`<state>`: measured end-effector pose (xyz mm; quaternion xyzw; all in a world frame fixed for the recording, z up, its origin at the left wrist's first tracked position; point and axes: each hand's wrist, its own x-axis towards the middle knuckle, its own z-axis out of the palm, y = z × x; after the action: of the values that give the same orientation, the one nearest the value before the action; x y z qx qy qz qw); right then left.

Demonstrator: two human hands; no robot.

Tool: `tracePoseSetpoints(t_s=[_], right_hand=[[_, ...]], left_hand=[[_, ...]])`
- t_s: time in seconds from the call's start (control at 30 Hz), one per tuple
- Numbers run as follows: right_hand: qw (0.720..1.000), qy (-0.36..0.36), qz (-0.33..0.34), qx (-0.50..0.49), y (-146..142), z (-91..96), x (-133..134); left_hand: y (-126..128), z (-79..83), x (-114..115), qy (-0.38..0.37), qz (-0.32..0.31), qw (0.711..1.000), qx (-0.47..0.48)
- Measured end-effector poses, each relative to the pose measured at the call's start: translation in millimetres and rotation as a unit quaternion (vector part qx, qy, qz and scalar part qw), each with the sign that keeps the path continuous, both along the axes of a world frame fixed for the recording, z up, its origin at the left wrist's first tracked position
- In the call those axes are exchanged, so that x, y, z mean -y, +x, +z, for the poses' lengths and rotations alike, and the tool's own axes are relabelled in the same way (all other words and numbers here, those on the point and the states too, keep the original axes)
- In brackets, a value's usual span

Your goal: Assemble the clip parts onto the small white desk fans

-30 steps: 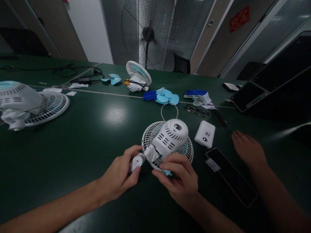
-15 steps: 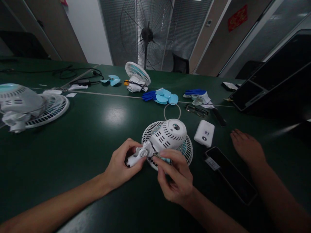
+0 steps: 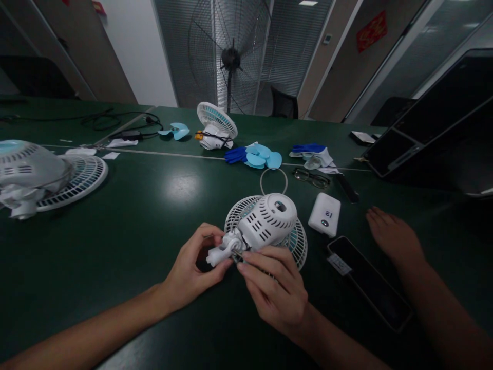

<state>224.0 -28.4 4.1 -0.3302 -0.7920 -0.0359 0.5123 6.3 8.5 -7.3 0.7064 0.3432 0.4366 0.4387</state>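
Note:
A small white desk fan (image 3: 269, 222) lies grille-down on the dark green table (image 3: 146, 216), its motor housing facing up. My left hand (image 3: 196, 270) is closed around the fan's white hinge stub (image 3: 220, 252) at the housing's near end. My right hand (image 3: 275, 288) pinches a thin dark object, too small to name, against that same joint. A thin wire ring (image 3: 273, 180) lies just behind the fan.
Another person's hand (image 3: 393, 237) rests flat at the right, beside a black phone (image 3: 370, 282) and a white box (image 3: 325, 214). A second fan (image 3: 42, 174) lies at the left, a third (image 3: 216, 126) farther back with blue blades (image 3: 262, 155), blue gloves (image 3: 314, 153) and glasses (image 3: 311, 177).
The hinge stub has swung from upright to lying level in my left hand. My right hand left the grille's edge and moved onto the joint with a pinch.

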Motion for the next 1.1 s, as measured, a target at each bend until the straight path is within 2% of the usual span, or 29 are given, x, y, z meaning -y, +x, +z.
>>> tracePoseSetpoints(t_s=[0.13, 0.3, 0.53, 0.67, 0.8, 0.87, 0.93, 1.03, 1.1], right_hand=[[1.000, -0.012, -0.011, 0.000, 0, -3.5, -1], [0.999, -0.012, 0.027, 0.013, 0, -6.6, 1], [1.000, 0.006, 0.003, -0.021, 0, 4.6, 6], [0.999, 0.004, -0.026, -0.022, -2, 6.5, 6], [1.000, -0.004, -0.007, -0.007, 0, 5.1, 4], [1.000, 0.001, -0.004, -0.007, 2, 6.2, 4], [1.000, 0.012, -0.013, -0.012, 4, 8.2, 4], [0.999, 0.024, 0.019, 0.033, 7, 9.9, 6], [0.999, 0.015, 0.016, 0.035, 7, 9.3, 7]], left_hand=[[-2, -0.4, 0, -0.026, -0.017, 0.999, 0.042], [-4, 1.0, -1, -0.044, -0.055, 0.992, 0.102], [-6, 2.3, 5, -0.047, -0.087, 0.991, 0.088], [-4, 3.6, 3, -0.120, -0.095, 0.981, 0.122], [-2, 2.9, -4, -0.246, -0.139, 0.941, 0.188], [-2, 1.4, -6, -0.284, -0.151, 0.925, 0.200], [-2, -0.5, -7, -0.298, -0.156, 0.919, 0.207], [-2, -2.7, -7, -0.300, -0.169, 0.913, 0.218], [-1, -3.5, -7, -0.298, -0.175, 0.912, 0.221]])
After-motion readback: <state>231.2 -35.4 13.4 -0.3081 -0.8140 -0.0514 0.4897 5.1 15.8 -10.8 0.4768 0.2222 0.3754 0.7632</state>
